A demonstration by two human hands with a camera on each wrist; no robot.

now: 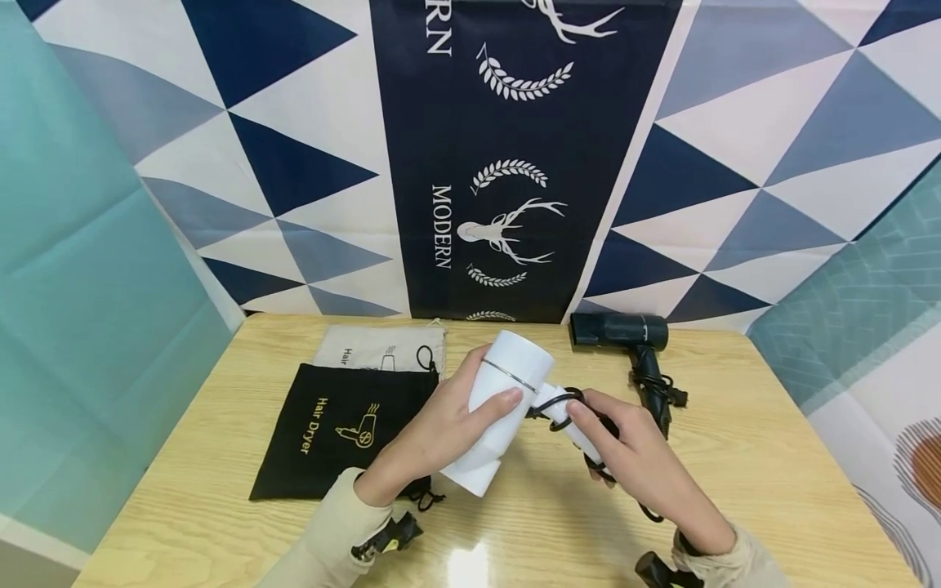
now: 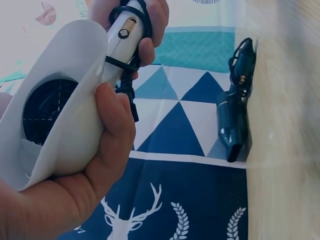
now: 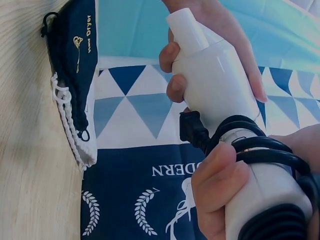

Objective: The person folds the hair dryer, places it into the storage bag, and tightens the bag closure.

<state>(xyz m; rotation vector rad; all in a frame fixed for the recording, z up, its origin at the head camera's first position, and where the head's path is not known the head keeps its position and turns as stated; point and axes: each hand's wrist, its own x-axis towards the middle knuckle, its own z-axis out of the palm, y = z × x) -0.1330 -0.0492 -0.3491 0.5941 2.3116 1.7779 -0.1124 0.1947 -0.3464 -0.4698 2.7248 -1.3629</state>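
Note:
A white hair dryer (image 1: 507, 384) is held above the table by both hands. My left hand (image 1: 448, 425) grips its barrel, thumb across the top and fingers curled round the far side, as the left wrist view shows. My right hand (image 1: 635, 445) holds the handle (image 3: 265, 185), which has a black power cord (image 3: 270, 150) wound round it. The cord's black plug (image 3: 194, 131) sticks out beside the handle in the right wrist view. The narrow nozzle (image 3: 187, 31) points down toward the left hand's side in the head view.
A black hair dryer (image 1: 621, 331) with its cord wrapped lies at the table's back right. On the left lie a black drawstring pouch (image 1: 323, 441) printed "Hair Dryer" and, partly beneath it, a pale pouch (image 1: 367, 343). Patterned cloth (image 1: 309, 147) hangs behind the wooden table (image 1: 198, 506).

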